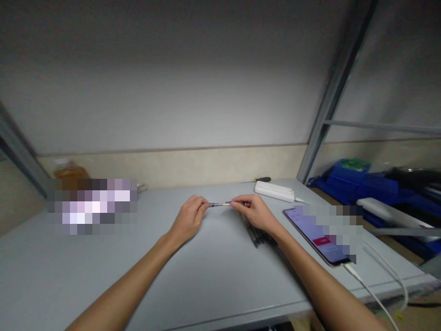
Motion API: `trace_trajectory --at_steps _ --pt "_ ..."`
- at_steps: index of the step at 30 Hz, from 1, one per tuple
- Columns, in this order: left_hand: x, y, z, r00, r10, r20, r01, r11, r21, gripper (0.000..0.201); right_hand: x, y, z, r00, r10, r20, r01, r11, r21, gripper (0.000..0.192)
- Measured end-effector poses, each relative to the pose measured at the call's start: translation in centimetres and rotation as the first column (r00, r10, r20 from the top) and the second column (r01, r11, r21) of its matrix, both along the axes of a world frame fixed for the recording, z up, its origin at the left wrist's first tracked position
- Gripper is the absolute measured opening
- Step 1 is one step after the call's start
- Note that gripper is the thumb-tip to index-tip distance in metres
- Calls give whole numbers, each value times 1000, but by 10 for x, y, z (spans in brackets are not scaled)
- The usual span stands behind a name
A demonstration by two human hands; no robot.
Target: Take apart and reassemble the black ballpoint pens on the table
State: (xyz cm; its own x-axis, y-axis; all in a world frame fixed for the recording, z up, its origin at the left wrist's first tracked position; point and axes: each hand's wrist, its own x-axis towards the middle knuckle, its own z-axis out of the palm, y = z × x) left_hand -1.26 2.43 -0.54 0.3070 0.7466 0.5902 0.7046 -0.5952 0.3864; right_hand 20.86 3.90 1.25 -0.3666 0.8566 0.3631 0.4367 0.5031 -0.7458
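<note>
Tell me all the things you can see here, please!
pen: one, thin, silver and dark, held between both hands above the table
pens: a few, dark, lying under the right wrist
table: one, grey
phone: one, screen lit, right of the hands, white cable plugged in
white box: one, back of table
screwdriver: one, dark handle, behind the white box
blue crates: several, far right
left hand: pinching the pen's left end
right hand: pinching its right end
</note>
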Motion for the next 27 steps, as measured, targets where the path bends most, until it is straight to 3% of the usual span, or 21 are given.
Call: trace_trajectory --at_steps 5,11,15,17,22,27 --pt "-1 3 -2 999 26 -32 -26 1000 1 37 0 1 -1 996 -2 -90 3 1000 8 30" --pt "0 3 -2 997 30 -68 -29 999 21 36 0 -1 0 997 24 -72 -42 963 -265 43" --pt "0 2 -2 996 31 -78 -31 999 9 36 1 0 0 985 44 -165 -83 968 -236 30" --pt "0 2 -3 996 34 -79 -33 999 5 36 2 1 -1 976 38 -214 -88 969 -232 38" --pt "0 3 -2 997 40 -70 -41 999 -2 36 1 0 -1 979 48 -196 -119 921 -371 36" --pt "2 0 0 999 22 -24 -24 996 -85 40 0 -2 2 958 20 -287 -120 934 -335 30"
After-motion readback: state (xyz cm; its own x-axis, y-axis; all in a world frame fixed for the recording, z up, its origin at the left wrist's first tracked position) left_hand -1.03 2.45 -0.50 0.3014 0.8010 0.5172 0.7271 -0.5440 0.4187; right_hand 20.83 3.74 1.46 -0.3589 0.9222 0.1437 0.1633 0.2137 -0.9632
